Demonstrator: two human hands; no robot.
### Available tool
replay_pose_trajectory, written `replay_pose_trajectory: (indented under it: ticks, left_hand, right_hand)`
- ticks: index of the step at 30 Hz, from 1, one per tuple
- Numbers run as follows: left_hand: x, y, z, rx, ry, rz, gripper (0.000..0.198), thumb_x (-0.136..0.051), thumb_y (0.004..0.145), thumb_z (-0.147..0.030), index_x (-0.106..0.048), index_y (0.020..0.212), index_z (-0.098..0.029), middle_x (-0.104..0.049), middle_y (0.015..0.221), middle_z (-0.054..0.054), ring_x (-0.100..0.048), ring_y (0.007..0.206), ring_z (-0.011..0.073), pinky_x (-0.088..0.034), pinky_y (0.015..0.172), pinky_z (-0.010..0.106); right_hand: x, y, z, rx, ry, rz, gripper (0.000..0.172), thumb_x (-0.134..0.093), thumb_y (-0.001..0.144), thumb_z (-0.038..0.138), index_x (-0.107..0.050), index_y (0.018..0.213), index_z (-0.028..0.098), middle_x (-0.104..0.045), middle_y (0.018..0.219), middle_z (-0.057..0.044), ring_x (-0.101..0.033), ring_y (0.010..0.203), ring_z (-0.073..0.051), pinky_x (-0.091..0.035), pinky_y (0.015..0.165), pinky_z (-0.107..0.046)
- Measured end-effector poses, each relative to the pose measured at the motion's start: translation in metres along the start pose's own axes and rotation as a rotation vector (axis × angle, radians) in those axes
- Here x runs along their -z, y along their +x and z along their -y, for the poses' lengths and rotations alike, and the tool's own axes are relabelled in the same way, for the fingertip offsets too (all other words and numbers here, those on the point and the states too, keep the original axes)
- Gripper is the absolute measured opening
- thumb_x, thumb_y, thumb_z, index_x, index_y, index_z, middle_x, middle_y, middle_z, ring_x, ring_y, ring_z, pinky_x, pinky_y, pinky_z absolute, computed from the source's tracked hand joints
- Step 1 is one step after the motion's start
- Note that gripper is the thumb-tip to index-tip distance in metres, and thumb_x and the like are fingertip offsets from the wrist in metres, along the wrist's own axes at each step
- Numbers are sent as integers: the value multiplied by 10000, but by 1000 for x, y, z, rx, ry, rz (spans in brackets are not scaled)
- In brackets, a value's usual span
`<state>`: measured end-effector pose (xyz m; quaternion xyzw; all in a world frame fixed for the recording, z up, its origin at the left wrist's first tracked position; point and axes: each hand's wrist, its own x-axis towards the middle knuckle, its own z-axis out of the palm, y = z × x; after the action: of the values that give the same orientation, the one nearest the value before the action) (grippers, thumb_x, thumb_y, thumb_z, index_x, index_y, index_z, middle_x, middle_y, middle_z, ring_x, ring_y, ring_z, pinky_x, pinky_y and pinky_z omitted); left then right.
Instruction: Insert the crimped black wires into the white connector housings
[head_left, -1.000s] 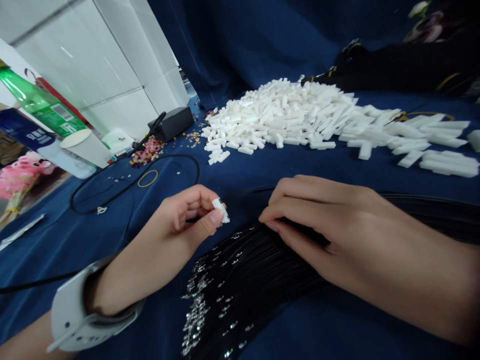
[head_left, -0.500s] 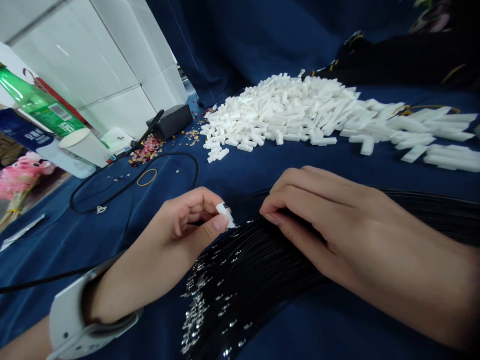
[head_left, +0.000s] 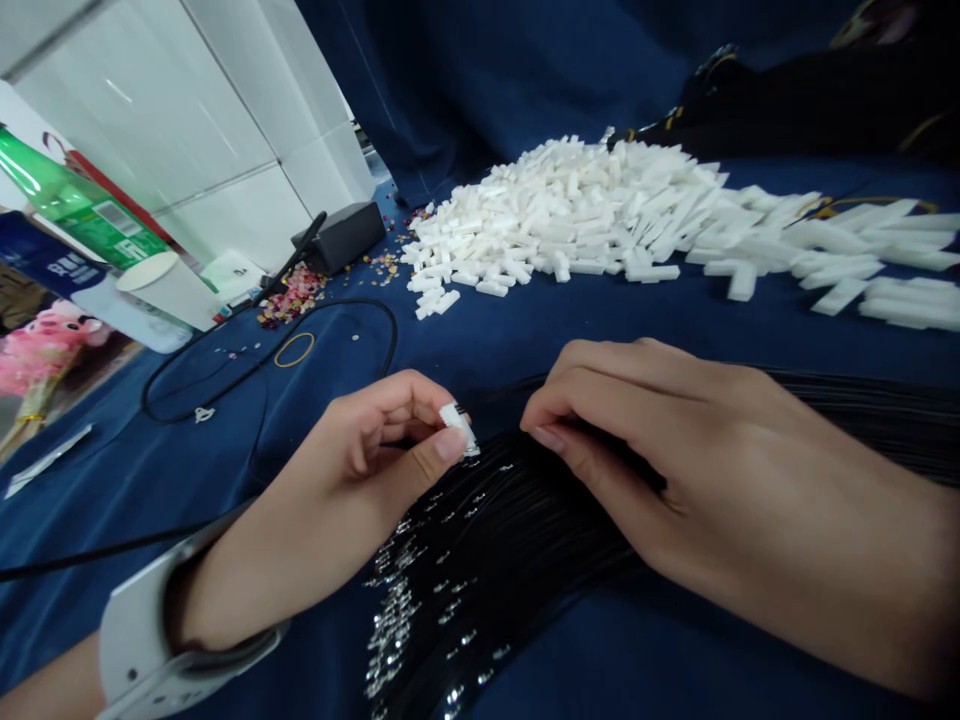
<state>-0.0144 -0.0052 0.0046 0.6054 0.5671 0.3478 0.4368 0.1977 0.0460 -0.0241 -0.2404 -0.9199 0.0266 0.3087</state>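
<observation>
Head view: left hand (head_left: 360, 470) pinches white connector (head_left: 459, 428), long axis tilted down-right toward black wires (head_left: 517, 540).

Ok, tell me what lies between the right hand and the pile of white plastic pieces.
In the head view, only bare blue cloth separates the right hand from the pile of white plastic pieces; the black wires lie under the hand.

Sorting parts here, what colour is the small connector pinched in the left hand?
White; the connector shows in the head view.
</observation>
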Motion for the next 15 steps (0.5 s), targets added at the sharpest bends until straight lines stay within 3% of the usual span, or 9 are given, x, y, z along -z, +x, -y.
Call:
replay_pose_trajectory:
  ticks: [15]
  left_hand:
    - [2, 0, 12, -17, -57, -23, 90, -664, 937, -236, -653, 860, -190, -657, 728, -28, -558, 635, 98, -434, 575, 192]
  right_hand:
    - [-1, -1, -2, -44, 6, 19, 218, -472, 867, 29, -645, 863, 161, -608, 766, 4, -525, 632, -102, -406, 599, -271]
